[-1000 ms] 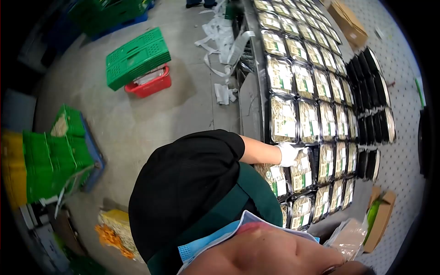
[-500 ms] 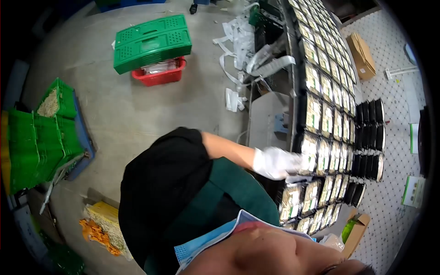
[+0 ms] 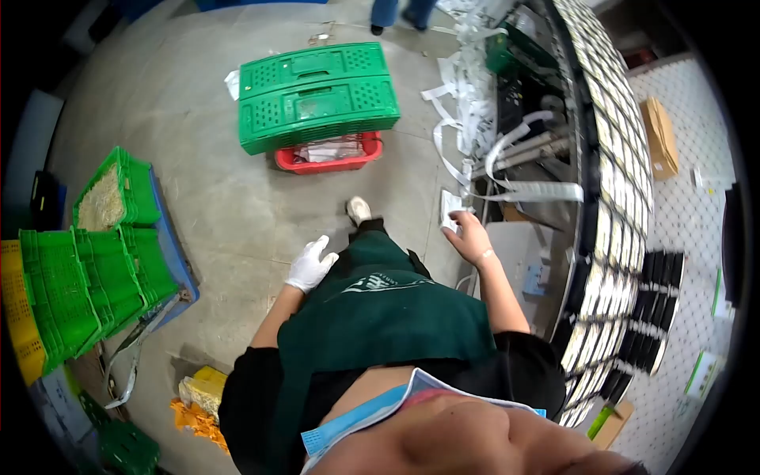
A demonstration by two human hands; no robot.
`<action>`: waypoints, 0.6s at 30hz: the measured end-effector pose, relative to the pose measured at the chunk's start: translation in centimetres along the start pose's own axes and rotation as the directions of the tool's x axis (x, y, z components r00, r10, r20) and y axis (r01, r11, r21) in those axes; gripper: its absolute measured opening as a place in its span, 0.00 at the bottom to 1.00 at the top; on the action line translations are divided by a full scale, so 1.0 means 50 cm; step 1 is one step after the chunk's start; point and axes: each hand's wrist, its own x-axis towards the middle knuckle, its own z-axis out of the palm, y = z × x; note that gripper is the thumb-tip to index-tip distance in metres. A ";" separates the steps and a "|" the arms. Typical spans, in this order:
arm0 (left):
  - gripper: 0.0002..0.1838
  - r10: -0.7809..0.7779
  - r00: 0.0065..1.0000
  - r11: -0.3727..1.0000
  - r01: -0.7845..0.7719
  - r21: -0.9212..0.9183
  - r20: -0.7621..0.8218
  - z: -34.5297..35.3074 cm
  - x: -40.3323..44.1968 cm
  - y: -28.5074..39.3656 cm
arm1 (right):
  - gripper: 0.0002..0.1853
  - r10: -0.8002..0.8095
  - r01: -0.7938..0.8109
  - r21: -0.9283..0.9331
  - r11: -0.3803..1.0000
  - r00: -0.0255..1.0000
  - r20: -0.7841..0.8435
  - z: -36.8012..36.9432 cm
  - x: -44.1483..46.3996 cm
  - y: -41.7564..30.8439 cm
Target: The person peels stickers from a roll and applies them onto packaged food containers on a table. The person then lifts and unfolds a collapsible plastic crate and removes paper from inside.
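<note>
My left hand [image 3: 311, 267], in a white glove, hangs beside the dark green apron [image 3: 380, 313]. Its fingers are spread, with nothing in them. My right hand [image 3: 470, 237] is bare and held out on the other side of the apron, its fingers loosely bent and apart; it appears to hold nothing. Just beyond its fingertips in the view, a white scrap [image 3: 451, 207] lies on the floor. The long bench at the right carries rows of packed black trays [image 3: 606, 269], blurred and glaring, which neither hand touches.
Folded green crates [image 3: 317, 91] sit over a red basket [image 3: 328, 165] on the floor ahead. Stacked green crates [image 3: 67, 277] stand left. White strapping [image 3: 546, 191] trails from the bench side. Stacked black trays [image 3: 653, 317] stand beyond it. A person's legs [image 3: 400, 14] show at the top.
My body has turned away from the bench. The gloved left hand has left the trays and come down beside the apron. My right hand has come into view, and a person's legs show more at the top.
</note>
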 end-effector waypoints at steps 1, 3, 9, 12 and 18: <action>0.28 -0.034 0.999 0.999 0.033 -0.008 -0.013 -0.018 0.015 -0.022 | 0.19 -0.074 0.075 -0.007 0.997 0.993 0.088 0.027 0.082 -0.012; 0.27 -0.180 0.981 0.982 0.176 -0.073 -0.066 -0.061 0.041 -0.071 | 0.19 -0.153 0.159 -0.008 0.987 0.961 0.229 0.080 0.264 -0.041; 0.19 -0.902 0.417 0.429 0.895 -0.122 -0.115 -0.152 0.088 -0.150 | 0.17 -0.136 0.152 -0.050 0.987 0.961 0.239 0.375 0.901 -0.067; 0.20 -0.935 0.352 0.323 0.888 -0.328 0.032 -0.124 0.119 -0.166 | 0.22 0.000 0.079 -0.285 0.955 0.964 0.266 0.491 1.138 -0.124; 0.18 -0.963 0.269 0.228 0.862 -0.453 0.027 -0.081 0.209 -0.178 | 0.27 -0.123 0.360 -0.607 0.709 0.910 0.396 0.679 1.334 -0.168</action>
